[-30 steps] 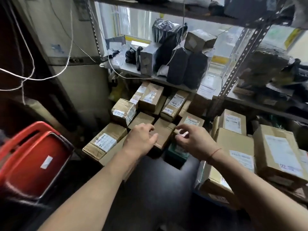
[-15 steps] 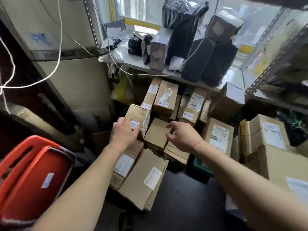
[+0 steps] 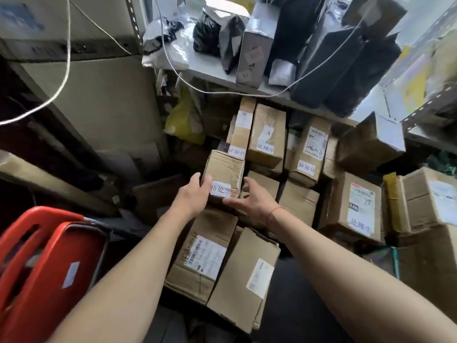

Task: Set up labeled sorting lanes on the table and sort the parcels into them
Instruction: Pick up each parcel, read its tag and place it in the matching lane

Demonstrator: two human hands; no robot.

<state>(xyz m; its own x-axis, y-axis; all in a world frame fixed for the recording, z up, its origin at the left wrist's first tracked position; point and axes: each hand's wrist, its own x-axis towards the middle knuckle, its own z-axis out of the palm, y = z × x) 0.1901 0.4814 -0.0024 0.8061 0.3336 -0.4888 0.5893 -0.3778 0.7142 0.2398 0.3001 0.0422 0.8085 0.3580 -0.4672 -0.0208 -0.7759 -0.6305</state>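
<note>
A small dented cardboard box [image 3: 222, 169] with a handwritten white label stands on the pile of parcels under the shelf. My left hand [image 3: 194, 196] grips its left side, thumb on the front by the label. My right hand [image 3: 254, 199] takes its lower right corner, with the thumb beneath the front edge and the fingers spread along the right side. Behind it stand more labelled boxes [image 3: 267, 134], another [image 3: 309, 149] to the right, and a taller one [image 3: 356, 206] at right. Two flat boxes [image 3: 202, 256] lie in front, below my arms.
A red plastic crate [image 3: 42, 268] sits at the lower left. The metal shelf [image 3: 210, 68] above the pile carries black bags [image 3: 346, 58] and a grey carton [image 3: 254, 53]. A white cable [image 3: 61, 78] hangs at left. A yellow bag [image 3: 183, 117] is wedged behind the boxes.
My view has dropped and moved closer to the pile. Both hands have shifted left from the middle boxes and closed in on the small labelled box.
</note>
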